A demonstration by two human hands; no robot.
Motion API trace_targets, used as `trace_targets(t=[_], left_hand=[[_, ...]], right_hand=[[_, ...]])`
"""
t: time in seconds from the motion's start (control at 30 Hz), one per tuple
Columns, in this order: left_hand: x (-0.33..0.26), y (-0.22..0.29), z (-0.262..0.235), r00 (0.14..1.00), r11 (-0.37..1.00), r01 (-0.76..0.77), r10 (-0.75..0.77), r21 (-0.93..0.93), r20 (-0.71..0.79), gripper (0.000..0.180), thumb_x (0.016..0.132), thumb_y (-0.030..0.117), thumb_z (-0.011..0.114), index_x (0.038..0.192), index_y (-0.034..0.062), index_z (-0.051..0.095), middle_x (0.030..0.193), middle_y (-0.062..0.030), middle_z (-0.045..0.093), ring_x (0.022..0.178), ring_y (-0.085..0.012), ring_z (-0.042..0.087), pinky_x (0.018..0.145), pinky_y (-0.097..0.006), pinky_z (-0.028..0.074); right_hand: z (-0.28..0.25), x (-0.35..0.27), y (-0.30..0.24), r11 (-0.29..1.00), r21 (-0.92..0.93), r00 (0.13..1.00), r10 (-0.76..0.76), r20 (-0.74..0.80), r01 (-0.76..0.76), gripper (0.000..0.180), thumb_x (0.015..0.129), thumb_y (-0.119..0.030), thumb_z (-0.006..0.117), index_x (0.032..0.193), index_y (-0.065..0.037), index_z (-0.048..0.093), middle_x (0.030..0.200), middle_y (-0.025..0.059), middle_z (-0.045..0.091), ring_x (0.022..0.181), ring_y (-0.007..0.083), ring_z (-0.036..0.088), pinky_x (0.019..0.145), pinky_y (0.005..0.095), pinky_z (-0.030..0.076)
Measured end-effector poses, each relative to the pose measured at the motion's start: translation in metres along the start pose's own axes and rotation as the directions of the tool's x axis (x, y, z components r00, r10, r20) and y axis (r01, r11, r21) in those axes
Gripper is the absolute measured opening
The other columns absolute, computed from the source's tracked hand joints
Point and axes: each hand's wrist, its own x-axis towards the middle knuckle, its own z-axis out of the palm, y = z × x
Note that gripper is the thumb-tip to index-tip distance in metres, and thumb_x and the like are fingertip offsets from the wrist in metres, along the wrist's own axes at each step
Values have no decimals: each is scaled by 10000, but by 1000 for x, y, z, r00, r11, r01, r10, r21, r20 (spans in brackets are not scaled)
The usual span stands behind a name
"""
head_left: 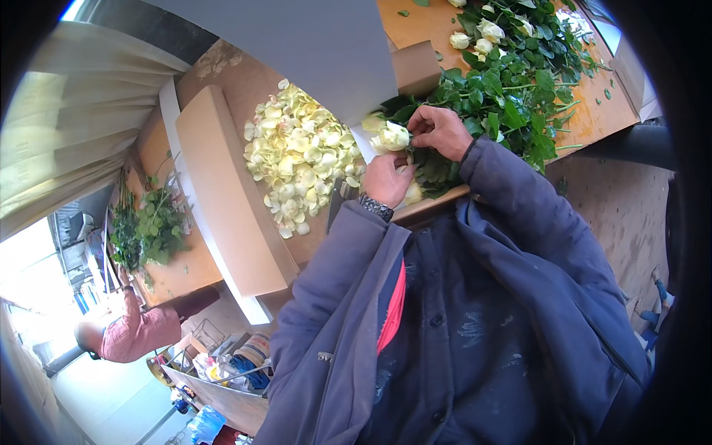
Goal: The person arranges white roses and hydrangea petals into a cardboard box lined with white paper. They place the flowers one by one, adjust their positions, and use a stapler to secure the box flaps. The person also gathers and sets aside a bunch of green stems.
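A white rose [391, 139] is between my two hands, its bloom turned to the left. My right hand [443, 133] pinches it from the right, thumb and fingertips at the base of the bloom. Just below, my left hand [389, 179] is closed with its fingertips against the underside of the flower. What lies between those fingertips is partly hidden. More pale blooms [413, 194] show beside my left wrist. To the left of my hands lies a large heap of loose cream petals [300, 152].
Leafy rose stems [512, 96] with white blooms [489, 31] cover the table [593, 111] on the right. A grey-white panel [311, 44] stands ahead. A cardboard box wall [230, 200] borders the petals. At far left, a person [137, 330] stands near more greenery [152, 222].
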Motion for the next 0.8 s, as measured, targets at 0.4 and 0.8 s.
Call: trace_targets(t=[0.4,0.8], left_hand=[[-20,-5,0,881,896,-444,433,-13,-189,226,801,-22,801,1003,78,787,992,-89,718,928,-265,692,861,-359,561],[-48,-38,-45,787,982,-183,122,-40,-604,315,913,-28,724,1222,37,711,1179,-108,694,966,-172,710,857,-303,585]], right_hand=[[0,1,0,999,-22,998,40,39,-39,230,796,45,798,1009,15,718,844,56,720,782,125,677,716,290,564],[9,-7,-3,826,-495,958,-174,230,269,215,772,-58,798,977,-79,737,916,99,747,881,293,726,758,401,567]])
